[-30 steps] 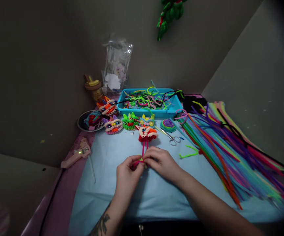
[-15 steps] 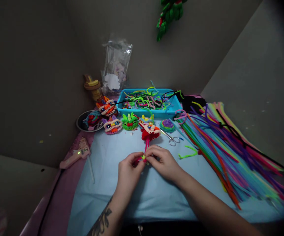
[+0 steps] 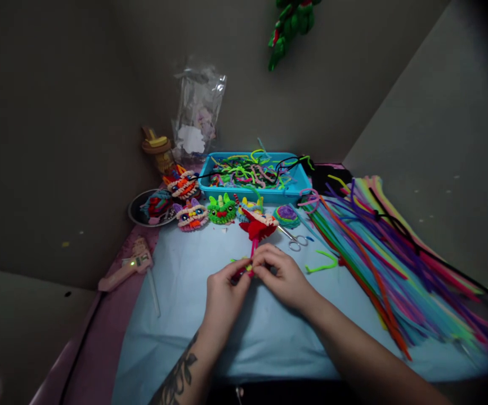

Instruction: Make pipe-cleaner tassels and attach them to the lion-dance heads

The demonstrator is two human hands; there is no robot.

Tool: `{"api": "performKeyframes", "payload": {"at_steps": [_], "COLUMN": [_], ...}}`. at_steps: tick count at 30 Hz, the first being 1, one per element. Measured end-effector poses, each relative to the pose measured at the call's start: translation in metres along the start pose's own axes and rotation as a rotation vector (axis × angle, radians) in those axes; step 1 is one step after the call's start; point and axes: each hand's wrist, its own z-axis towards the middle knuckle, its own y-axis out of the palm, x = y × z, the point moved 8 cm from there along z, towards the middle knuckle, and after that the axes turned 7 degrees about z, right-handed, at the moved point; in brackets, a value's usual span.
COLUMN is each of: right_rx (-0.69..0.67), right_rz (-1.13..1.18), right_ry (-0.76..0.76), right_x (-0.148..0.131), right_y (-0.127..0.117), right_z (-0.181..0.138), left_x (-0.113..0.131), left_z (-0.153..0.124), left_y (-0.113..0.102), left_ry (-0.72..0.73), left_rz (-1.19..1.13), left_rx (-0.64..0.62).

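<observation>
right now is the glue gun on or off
On, it seems: a small green light glows on the body of the pink glue gun, which lies flat just left of the blue mat.

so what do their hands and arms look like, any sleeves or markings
Left hand and right hand are bare, no gloves; no ring or watch can be made out. No sleeves show on either forearm. The left forearm carries a dark tattoo near the picture's lower edge; the right forearm shows no markings.
</observation>
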Motion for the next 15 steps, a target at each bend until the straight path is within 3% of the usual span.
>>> {"api": "performKeyframes", "payload": {"at_steps": [11,15], "right_rx": [-0.058,-0.003], "right_rz": [0.093,-0.008], "right_ry": [0.197,0.137], "right_x": [0.022,0.022], "right_y": [-0.002,-0.007], "right_z": [-0.004,-0.004], "left_x": [-0.006,-0.008], "left_z": [0.002,0.003], "left_y": [-0.002,0.002], "left_ry": [-0.132,-0.15], "left_rz": [-0.103,-0.12], "left_rx": [0.03,0.016]}}
